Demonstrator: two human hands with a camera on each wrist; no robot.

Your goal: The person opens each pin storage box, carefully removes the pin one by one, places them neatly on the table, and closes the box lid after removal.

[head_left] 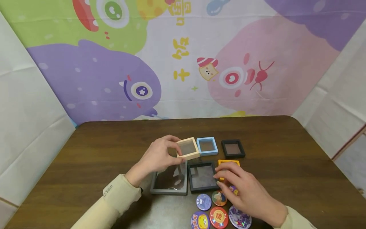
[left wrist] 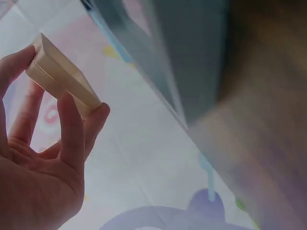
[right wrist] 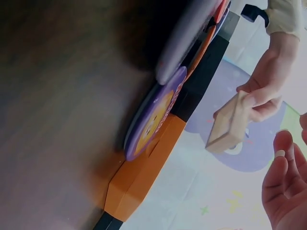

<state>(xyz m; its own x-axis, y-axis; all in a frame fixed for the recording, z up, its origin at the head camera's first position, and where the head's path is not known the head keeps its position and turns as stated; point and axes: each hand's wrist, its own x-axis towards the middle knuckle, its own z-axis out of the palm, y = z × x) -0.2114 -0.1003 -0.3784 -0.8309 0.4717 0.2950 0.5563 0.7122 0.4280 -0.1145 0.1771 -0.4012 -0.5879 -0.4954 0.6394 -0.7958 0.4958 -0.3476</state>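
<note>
My left hand (head_left: pixel 160 154) pinches a small cream square display frame (head_left: pixel 188 147) between thumb and fingers. In the left wrist view, the fingertips press on the edges of the frame (left wrist: pixel 60 76), which is held up above the table. My right hand (head_left: pixel 248 192) is over the table with loosely bent fingers and nothing between them. Its fingertips overlap a small orange-yellow frame (head_left: pixel 228 162) and are close to the right edge of a black frame (head_left: pixel 203 177) with a clear film. The hand partly hides a purple badge (head_left: pixel 233 190).
A large grey frame (head_left: pixel 169 181) lies below the left hand. Farther back on the brown table (head_left: pixel 114 136) are a light blue frame (head_left: pixel 207 146) and a small black frame (head_left: pixel 233 148). Several round badges, including a red one (head_left: pixel 219 217), lie near the front. A cartoon cloth (head_left: pixel 183 101) hangs behind.
</note>
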